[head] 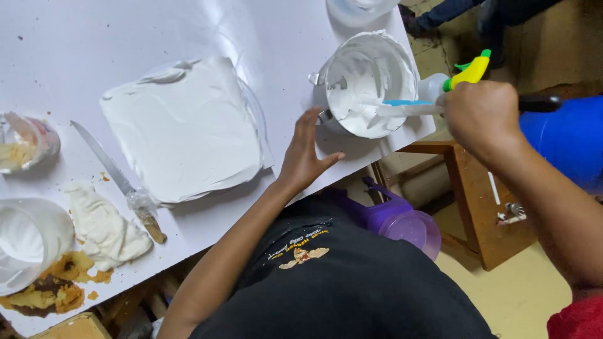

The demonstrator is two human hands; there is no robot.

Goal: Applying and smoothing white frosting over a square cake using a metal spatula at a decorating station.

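Your right hand [482,113] grips a spatula [408,107] reaching into the white-coated pot [370,81] at the table's far right. Your left hand [304,154] lies open beside it, near the iced cake [185,129].

R hand [480,116] scraping pot [367,81] w/ spatula [408,107], L hand [304,154] prob steadying

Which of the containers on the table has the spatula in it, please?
The metal pot at the table's right edge, coated inside with white cream. The right hand holds the spatula in it; the other containers hold no tool.
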